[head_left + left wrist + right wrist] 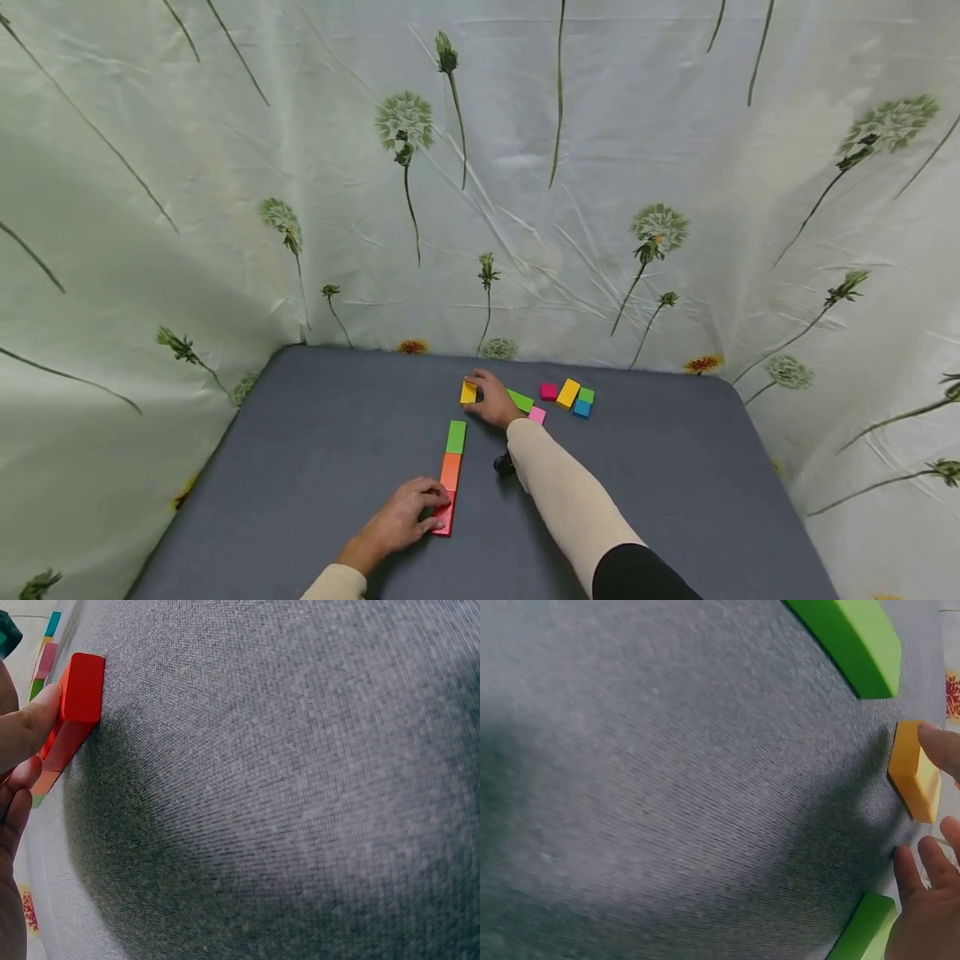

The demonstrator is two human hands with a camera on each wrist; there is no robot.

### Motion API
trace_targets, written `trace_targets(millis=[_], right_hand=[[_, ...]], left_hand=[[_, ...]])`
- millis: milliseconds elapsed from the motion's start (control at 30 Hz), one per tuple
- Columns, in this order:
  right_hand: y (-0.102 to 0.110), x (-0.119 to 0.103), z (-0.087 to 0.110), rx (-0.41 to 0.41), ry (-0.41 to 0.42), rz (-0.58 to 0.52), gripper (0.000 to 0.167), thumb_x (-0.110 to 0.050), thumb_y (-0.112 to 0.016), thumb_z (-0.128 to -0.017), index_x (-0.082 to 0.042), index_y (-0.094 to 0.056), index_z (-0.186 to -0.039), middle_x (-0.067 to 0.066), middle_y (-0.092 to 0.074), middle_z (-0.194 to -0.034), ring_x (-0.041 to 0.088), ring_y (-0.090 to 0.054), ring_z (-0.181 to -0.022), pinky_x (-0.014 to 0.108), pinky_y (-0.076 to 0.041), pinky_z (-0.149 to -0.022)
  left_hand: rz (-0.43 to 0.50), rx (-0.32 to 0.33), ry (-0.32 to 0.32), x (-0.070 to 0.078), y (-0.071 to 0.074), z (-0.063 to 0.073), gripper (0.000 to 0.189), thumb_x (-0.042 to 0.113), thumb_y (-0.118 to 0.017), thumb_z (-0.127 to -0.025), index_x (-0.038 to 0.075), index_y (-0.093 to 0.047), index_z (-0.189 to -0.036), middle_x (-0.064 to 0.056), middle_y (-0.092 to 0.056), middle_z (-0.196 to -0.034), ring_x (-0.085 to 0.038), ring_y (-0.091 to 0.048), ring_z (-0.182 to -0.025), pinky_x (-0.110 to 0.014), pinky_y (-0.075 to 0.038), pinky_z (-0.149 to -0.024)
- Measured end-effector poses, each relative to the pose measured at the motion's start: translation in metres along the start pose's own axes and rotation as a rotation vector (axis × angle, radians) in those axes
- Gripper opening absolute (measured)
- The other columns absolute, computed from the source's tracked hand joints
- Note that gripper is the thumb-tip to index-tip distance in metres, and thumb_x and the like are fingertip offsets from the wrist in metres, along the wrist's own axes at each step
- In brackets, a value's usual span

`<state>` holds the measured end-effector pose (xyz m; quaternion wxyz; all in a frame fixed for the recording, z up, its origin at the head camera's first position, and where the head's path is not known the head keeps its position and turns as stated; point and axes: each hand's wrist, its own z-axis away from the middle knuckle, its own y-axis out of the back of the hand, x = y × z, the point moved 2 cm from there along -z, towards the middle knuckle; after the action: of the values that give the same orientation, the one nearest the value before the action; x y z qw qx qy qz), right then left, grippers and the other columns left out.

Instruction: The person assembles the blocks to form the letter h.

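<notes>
My left hand (405,512) grips a red block (446,521) at the near end of a straight row, its thumb on the block's side in the left wrist view. Beyond the red block lie an orange block (451,472) and a green block (457,437), end to end. Past the row's far end, my right hand (495,402) holds a yellow block (468,393) between thumb and finger. In the right wrist view the thumb overlaps one end of the yellow block (912,769), and the other fingers are spread.
Right of the right hand lie a second green block (521,401), a pink block (537,415), a magenta block (548,392), another yellow block (567,393), a small green block (587,396) and a blue block (582,409). A flower-patterned curtain (525,208) borders the grey table (315,450).
</notes>
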<state>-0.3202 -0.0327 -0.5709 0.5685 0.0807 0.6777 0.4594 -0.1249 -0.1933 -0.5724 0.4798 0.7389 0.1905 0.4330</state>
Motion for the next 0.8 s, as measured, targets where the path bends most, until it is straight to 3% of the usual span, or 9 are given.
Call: trace_targets(millis=[167, 367, 567, 800], right_hand=[[0.001, 0.006, -0.002, -0.034, 0.013, 0.053, 0.051, -0.008, -0.071, -0.087, -0.001, -0.054, -0.134, 0.019, -0.04, -0.147, 0.038, -0.036, -0.135, 0.049, -0.033, -0.108], [0.003, 0.009, -0.005, -0.008, 0.036, 0.075, 0.049, -0.01, -0.075, -0.084, 0.0, -0.058, -0.129, 0.017, -0.052, -0.135, 0.035, -0.047, -0.127, 0.047, -0.037, -0.105], [0.003, 0.006, 0.0, -0.004, 0.03, 0.042, 0.048, -0.012, -0.076, -0.082, -0.001, -0.061, -0.126, 0.015, -0.054, -0.133, 0.033, -0.049, -0.124, 0.048, -0.035, -0.106], [-0.001, 0.002, 0.008, -0.036, 0.031, -0.054, 0.047, -0.009, -0.075, -0.083, 0.0, -0.06, -0.127, 0.014, -0.052, -0.135, 0.032, -0.053, -0.121, 0.049, -0.037, -0.104]], left_hand=[[0.012, -0.009, 0.01, 0.002, -0.002, 0.002, 0.02, 0.015, -0.079, -0.08, 0.007, -0.073, -0.097, 0.004, -0.059, -0.101, -0.013, -0.055, -0.095, -0.034, -0.049, -0.084], [0.025, -0.002, 0.014, 0.0, -0.001, 0.0, 0.02, 0.013, -0.078, -0.08, 0.006, -0.073, -0.098, 0.004, -0.059, -0.101, -0.012, -0.055, -0.095, -0.034, -0.049, -0.084], [0.006, 0.047, -0.03, -0.001, -0.002, 0.0, 0.021, 0.012, -0.08, -0.078, 0.004, -0.073, -0.096, 0.003, -0.06, -0.099, -0.013, -0.056, -0.093, -0.033, -0.05, -0.083], [0.022, 0.014, 0.015, 0.001, 0.0, 0.0, 0.021, 0.013, -0.079, -0.079, 0.005, -0.073, -0.097, 0.003, -0.061, -0.1, -0.012, -0.056, -0.094, -0.034, -0.05, -0.083]])
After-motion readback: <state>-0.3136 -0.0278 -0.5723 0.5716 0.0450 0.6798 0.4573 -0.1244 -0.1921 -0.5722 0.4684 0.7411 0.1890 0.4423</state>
